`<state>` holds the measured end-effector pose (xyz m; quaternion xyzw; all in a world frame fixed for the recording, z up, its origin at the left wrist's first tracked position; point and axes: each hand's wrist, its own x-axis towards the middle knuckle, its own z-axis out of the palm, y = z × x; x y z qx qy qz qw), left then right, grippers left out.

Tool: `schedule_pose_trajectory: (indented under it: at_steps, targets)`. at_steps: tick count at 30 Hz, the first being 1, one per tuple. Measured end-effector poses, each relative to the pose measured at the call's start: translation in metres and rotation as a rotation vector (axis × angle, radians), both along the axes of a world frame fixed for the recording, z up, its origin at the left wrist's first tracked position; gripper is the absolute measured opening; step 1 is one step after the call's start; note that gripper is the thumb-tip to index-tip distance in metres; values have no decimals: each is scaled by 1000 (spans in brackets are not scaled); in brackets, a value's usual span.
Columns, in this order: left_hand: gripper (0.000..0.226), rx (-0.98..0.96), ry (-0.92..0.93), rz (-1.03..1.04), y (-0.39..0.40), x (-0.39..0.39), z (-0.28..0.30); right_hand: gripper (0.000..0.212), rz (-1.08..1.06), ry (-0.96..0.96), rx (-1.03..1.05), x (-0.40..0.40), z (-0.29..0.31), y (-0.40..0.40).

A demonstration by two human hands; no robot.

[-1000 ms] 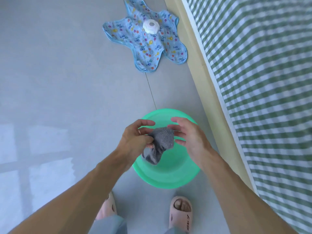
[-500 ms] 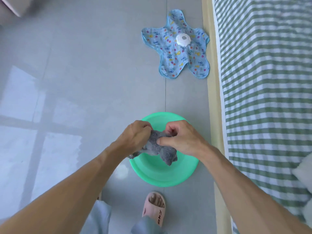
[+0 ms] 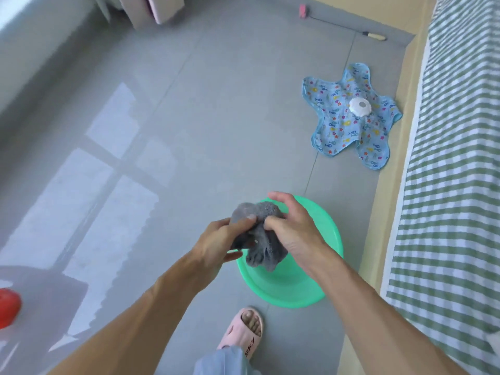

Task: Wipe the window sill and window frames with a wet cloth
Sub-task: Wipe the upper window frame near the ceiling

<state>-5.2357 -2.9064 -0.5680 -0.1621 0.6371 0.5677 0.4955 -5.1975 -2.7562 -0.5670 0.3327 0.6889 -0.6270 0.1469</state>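
Grey cloth [image 3: 260,234] between both hands

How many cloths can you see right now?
2. The grey cloth is held in both hands, left hand and right hand, above the green basin. The blue patterned cloth lies spread on the floor near the bed.

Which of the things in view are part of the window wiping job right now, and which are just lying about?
In the job:
grey terry cloth, held over the basin
left hand and right hand, both gripping the cloth
round green plastic basin on the floor

Lying about:
blue star-shaped patterned cloth with a white round knob
long-handled tool with a pink head by the wall
red object at the left edge
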Motion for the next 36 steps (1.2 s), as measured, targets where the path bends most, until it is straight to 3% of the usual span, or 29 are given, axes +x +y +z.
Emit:
schedule_pose_trajectory:
  at_steps: [3,4,5,8,11,13,16,19,21,23,24,27,31,33,36]
  targets:
    - [20,-41,200,38,-45,-7,18,12,207,63,95,-14,11,-34]
    - [12,-70,252,72,-58,-10,24,16,243,48,94,-18,12,-45]
    - [9,-89,286,131,-76,-15,32,34,287,28,109,-24,12,-59]
    - [11,-26,277,296,-122,-27,52,64,369,-32,70,-34,15,-100]
    - [28,-62,264,420,-174,-23,65,53,334,-37,-160,-45,30,-158]
    - [24,-140,222,530,-215,-8,64,44,273,-37,-366,-49,45,-204]
    - [26,-143,27,476,-268,13,66,47,244,-74,-552,-52,59,-262]
    - [26,-6,-4,614,-336,39,76,27,385,-108,-383,-45,73,-337]
    - [14,-4,104,750,-365,47,84,34,411,-95,-163,-41,77,-373]
    - [20,-71,181,833,-409,61,95,32,489,-15,50,-34,91,-426]
    - [22,-104,201,856,-422,64,102,25,541,19,83,-32,99,-446]
    - [19,-240,284,971,-483,76,123,41,796,74,-21,-25,123,-521]
    - [21,-498,409,1061,-555,86,147,19,931,319,48,-22,141,-588]
    - [17,-609,425,1123,-585,91,152,24,891,323,-71,-26,146,-613]
    - [16,-492,395,1279,-620,86,157,29,927,111,-389,-34,153,-649]
